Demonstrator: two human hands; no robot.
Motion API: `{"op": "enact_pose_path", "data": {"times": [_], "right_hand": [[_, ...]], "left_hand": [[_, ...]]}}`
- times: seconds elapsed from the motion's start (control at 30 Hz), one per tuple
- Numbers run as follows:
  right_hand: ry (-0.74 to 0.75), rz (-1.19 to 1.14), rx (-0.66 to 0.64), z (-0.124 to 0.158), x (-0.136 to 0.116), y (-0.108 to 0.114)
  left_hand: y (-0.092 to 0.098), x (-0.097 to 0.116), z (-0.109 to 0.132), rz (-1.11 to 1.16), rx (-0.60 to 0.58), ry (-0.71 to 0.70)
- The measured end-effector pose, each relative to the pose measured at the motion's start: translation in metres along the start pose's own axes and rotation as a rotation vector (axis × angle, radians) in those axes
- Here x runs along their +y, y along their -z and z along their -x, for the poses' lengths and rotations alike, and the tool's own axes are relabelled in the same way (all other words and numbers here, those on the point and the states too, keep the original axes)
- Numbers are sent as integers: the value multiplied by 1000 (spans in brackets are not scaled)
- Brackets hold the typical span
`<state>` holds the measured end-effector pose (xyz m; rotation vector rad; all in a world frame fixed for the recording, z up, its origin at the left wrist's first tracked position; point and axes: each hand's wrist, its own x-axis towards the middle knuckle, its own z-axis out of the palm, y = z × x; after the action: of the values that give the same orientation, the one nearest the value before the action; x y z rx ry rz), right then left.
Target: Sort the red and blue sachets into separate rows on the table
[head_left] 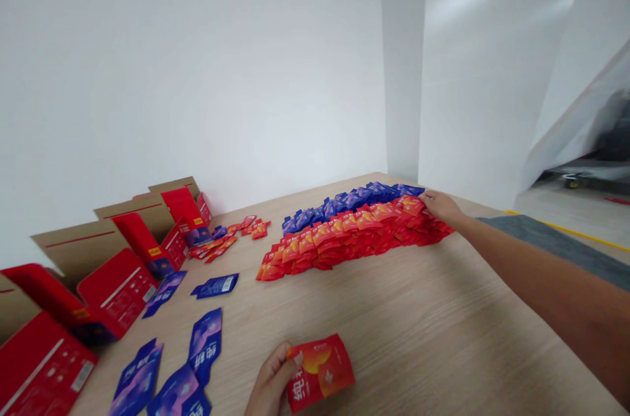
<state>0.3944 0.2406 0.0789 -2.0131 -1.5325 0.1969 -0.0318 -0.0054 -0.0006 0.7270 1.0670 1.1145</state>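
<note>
Mid-sorting: my left hand point(270, 382) pinches a red packet point(321, 371) near the table point(418, 331) edge; right hand point(440, 205), fingers loose, touches the red stack point(344, 239)'s far end. Next I'd grab another w/ care.

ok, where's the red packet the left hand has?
Bottom centre of the head view: red packet pinched in the left hand, above the wooden table, right of loose blue packets.

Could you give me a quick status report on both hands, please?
Left hand grips red sachet. Right hand on far end of red sachet row. Nothing between.
</note>
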Motion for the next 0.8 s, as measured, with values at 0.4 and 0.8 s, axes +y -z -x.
{"op": "enact_pose_path", "data": {"times": [0.4,0.8], "right_hand": [[-37,-65,77,34,-32,27],[389,-812,-1293,251,-102,-3]], "left_hand": [[-18,20,4,10,4,-97],[-73,56,1,-215,-211,-133]]}}
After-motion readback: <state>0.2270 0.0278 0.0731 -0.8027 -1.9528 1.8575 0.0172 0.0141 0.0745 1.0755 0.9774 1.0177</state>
